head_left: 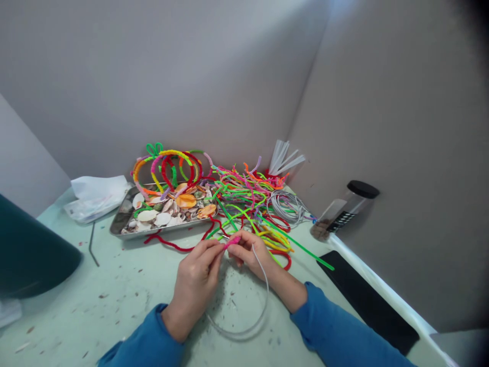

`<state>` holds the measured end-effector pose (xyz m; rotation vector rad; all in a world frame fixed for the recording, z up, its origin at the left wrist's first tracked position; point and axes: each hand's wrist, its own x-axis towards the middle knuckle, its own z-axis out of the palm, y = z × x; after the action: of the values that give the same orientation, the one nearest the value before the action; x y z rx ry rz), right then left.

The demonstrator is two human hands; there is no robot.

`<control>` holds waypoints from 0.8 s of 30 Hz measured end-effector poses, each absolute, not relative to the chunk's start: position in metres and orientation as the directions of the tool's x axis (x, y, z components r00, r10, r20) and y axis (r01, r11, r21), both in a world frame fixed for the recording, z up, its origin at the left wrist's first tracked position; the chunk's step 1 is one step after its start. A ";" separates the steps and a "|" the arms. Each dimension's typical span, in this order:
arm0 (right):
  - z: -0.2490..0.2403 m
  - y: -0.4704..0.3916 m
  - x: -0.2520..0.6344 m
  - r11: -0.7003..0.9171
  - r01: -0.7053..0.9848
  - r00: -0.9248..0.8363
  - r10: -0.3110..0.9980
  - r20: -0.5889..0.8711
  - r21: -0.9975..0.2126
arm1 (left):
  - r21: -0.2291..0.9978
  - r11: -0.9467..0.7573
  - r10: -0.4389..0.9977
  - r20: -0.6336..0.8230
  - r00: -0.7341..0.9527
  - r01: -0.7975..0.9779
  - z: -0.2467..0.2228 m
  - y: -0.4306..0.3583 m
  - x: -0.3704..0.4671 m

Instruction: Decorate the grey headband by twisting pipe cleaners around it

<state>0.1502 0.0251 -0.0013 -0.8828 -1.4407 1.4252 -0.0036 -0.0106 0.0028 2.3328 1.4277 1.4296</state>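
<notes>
Between my two hands is a pink pipe cleaner [232,242], bunched where the fingertips meet. My left hand [198,278] pinches its left end. My right hand [252,253] grips it from the other side, fingers curled. A grey wire [244,335] curves below both hands in an open loop, one end rising to my right hand and the other passing behind my left wrist. The pink piece seems to sit on this wire, though the fingers hide how they join. A thin dark tip [223,235] pokes out just above the pinch; its kind is unclear.
A metal tray [153,234] of shells bears several pipe-cleaner-wrapped rings [178,153]. Right of it lie loose pipe cleaners [248,186] and a grey wire coil [286,209]. A clear jar [346,209], a black strip [367,300] and a dark green cylinder [34,250] stand or lie around.
</notes>
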 end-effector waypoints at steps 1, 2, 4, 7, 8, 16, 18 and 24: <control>-0.001 0.025 0.150 0.080 -0.095 -0.343 0.933 0.108 -0.992 | 0.468 -0.575 0.720 0.679 0.143 0.671 0.003 -0.011 -0.004; 0.000 0.025 0.150 0.080 -0.088 -0.344 0.933 0.105 -0.993 | 0.466 -0.580 0.714 0.685 0.142 0.668 0.004 -0.011 -0.004; 0.001 0.025 0.150 0.078 -0.080 -0.347 0.932 0.101 -0.994 | 0.461 -0.592 0.700 0.701 0.138 0.661 0.004 -0.012 -0.004; 0.002 0.025 0.149 0.063 -0.087 -0.355 0.931 0.089 -0.994 | 0.443 -0.605 0.671 0.731 0.125 0.661 0.006 -0.014 -0.005; 0.002 0.025 0.149 0.057 -0.092 -0.357 0.930 0.086 -0.994 | 0.434 -0.610 0.662 0.739 0.125 0.664 0.006 -0.015 -0.005; 0.001 0.025 0.149 0.059 -0.114 -0.385 0.918 0.098 -0.992 | 0.468 -0.623 0.662 0.742 0.105 0.626 0.010 -0.018 -0.004; -0.001 0.026 0.149 0.074 -0.099 -0.396 0.912 0.108 -0.992 | 0.536 -0.593 0.702 0.709 0.060 0.601 0.011 -0.018 -0.003; -0.011 0.027 0.151 0.170 0.035 -0.465 0.875 0.135 -0.985 | 0.824 -0.321 0.907 0.410 -0.100 0.466 0.008 -0.011 -0.004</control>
<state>0.1514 0.0266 -0.0112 -0.8765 -1.6821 1.3864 -0.0041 -0.0112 0.0079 1.7586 1.4977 1.4058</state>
